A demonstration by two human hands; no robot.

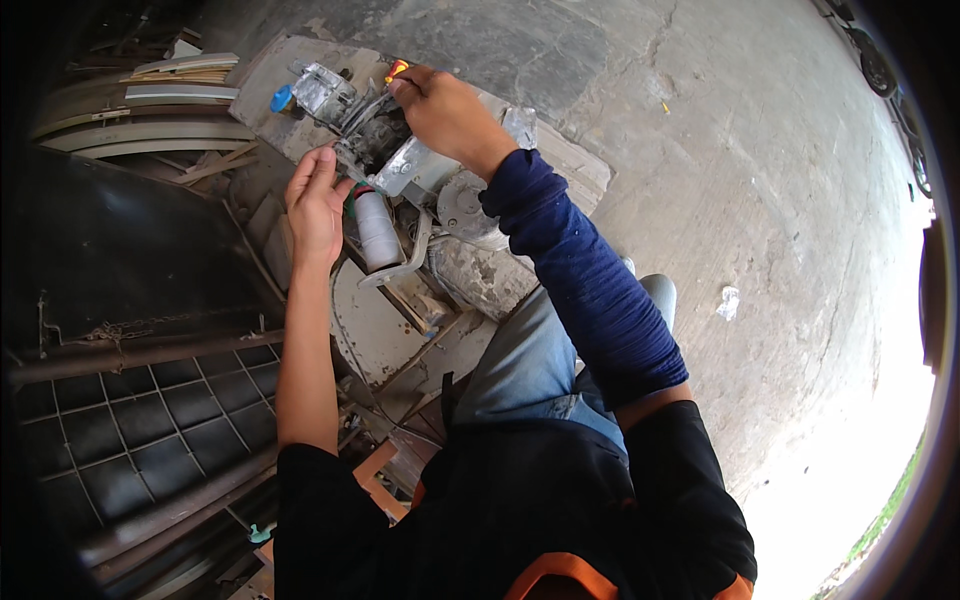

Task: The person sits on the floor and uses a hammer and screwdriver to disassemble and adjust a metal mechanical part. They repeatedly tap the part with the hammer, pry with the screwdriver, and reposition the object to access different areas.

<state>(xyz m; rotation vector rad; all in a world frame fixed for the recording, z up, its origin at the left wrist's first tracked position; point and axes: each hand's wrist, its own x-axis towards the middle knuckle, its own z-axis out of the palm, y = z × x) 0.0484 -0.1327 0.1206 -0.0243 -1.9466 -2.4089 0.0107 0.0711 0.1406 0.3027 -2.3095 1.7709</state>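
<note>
A greasy metal machine (375, 135) with open workings lies on a worn board ahead of me. My right hand (440, 112) is closed over its far side, with a small red-and-yellow handle (397, 71) showing at the fingertips; the rest of that tool is hidden. At the machine's near left edge, my left hand (315, 208) has its fingers curled against the metal, and what they grip is too small to make out. Beside the left thumb sits a pale grey cylinder (377, 232). A blue round knob (281, 98) sticks out at the machine's left end.
A round motor-like housing (468, 205) and a dirty pale block (485, 272) lie between the machine and my knees. Curved strips (170, 120) are stacked at the left, above a dark panel (140, 240) and a wire grid (150, 420). Crumpled plastic (728, 302) lies on the concrete floor (700, 180).
</note>
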